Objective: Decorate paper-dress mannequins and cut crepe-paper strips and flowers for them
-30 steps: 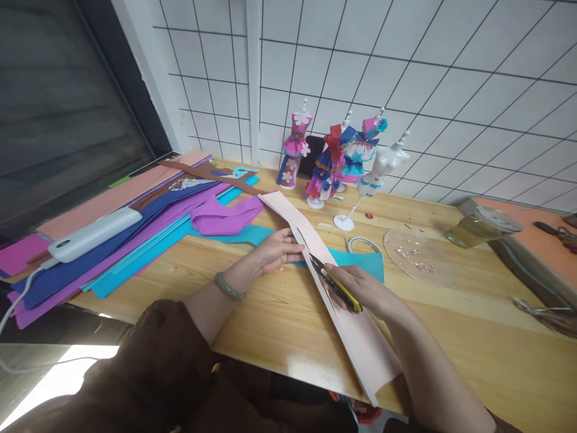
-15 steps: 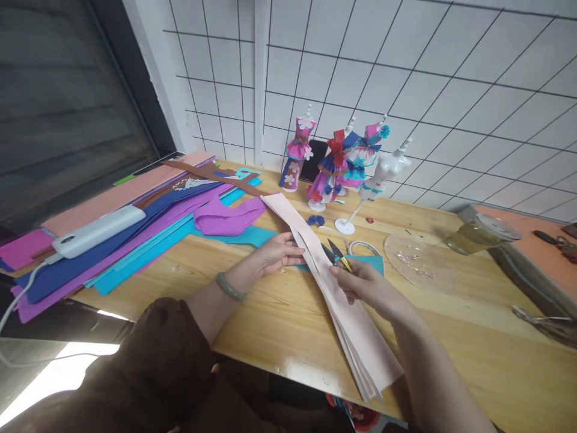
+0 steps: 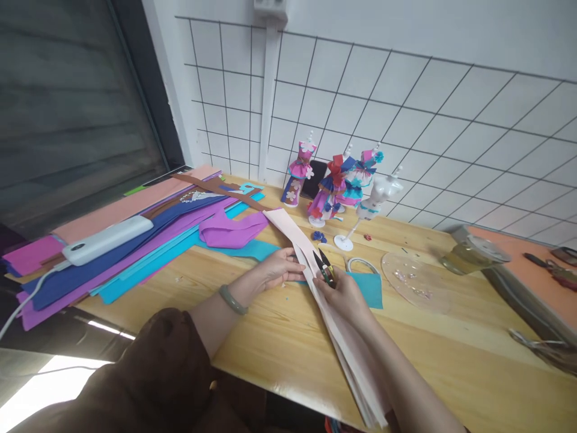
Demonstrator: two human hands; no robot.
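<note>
A long folded strip of pale pink material [image 3: 292,230] runs from the middle of the table down past the front edge. My left hand [image 3: 282,269] pinches its left edge between thumb and fingers. Small dark-bladed scissors [image 3: 323,262] are in my right hand [image 3: 346,297], blades a little apart and pointing away from me over the strip. The fingers of that hand also press on the strip. Beneath the strip, a teal piece [image 3: 366,290] shows to the right. A purple piece [image 3: 234,228] is folded beyond my left hand.
Stacked coloured sheets [image 3: 135,264] cover the left side, with a white power bank [image 3: 108,239] on top. Dressed mini mannequins [image 3: 333,186] and a bare white mannequin [image 3: 378,195] stand at the back. Rightward are a roll of tape [image 3: 364,262], a clear plate [image 3: 406,282] and a lidded cup [image 3: 473,255].
My right hand has shifted left and turned, so the scissors now point more directly away from me. My left hand keeps its hold. The camera view has tilted upward.
</note>
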